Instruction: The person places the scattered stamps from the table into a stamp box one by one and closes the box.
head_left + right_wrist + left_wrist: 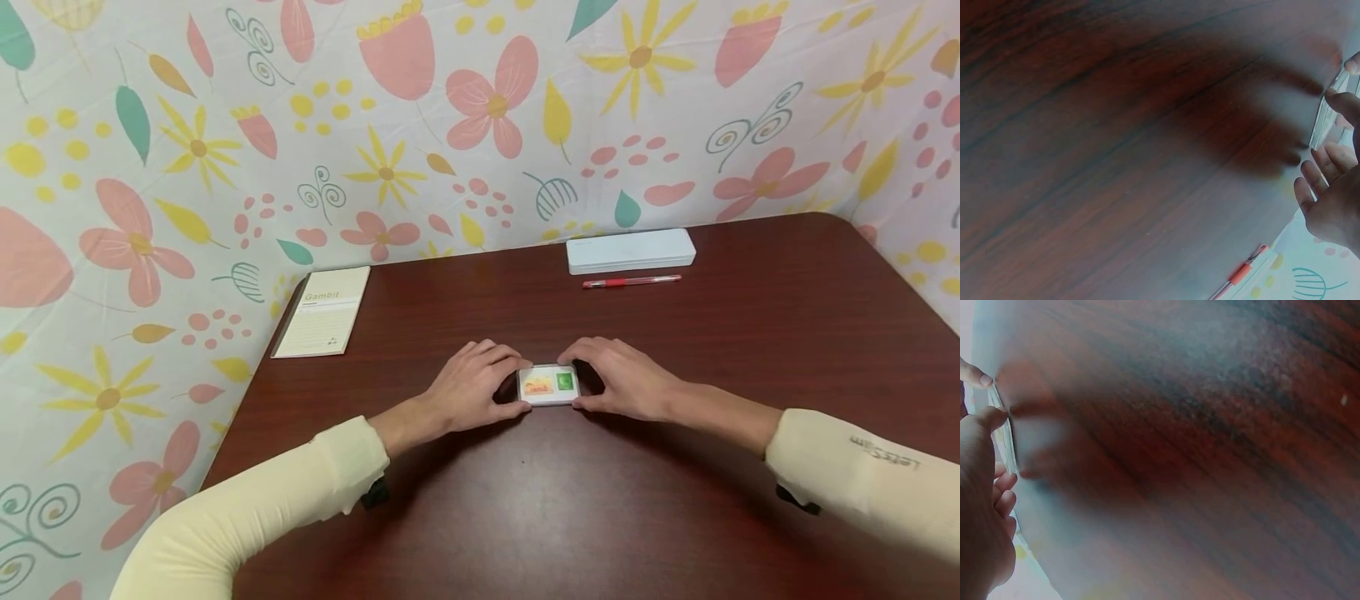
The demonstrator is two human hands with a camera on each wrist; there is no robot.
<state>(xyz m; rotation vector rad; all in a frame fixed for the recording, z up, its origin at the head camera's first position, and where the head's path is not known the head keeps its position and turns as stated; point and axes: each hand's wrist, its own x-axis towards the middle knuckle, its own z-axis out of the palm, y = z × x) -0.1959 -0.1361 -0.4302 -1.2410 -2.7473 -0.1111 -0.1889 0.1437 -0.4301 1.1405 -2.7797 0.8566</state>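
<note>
A small flat clear-edged case (549, 385), white on top with an orange picture and a green one, lies at the middle of the table. My left hand (480, 383) pinches its left end, thumb on the near edge and fingers at the far edge. At the opposite end my right hand (626, 382) grips the case in the same way. In the left wrist view the case (1007, 437) appears edge-on beside the left hand (985, 487). The right wrist view likewise shows its thin side (1321, 122) by the right hand (1335, 200).
Toward the back left of the dark red-brown table (525, 517) lies a cream notepad (322, 312) marked "Gambit". A long white box (632, 251) sits at the back edge, with a red pen (632, 282) in front of it. Behind hangs a flower-patterned cloth (450, 125).
</note>
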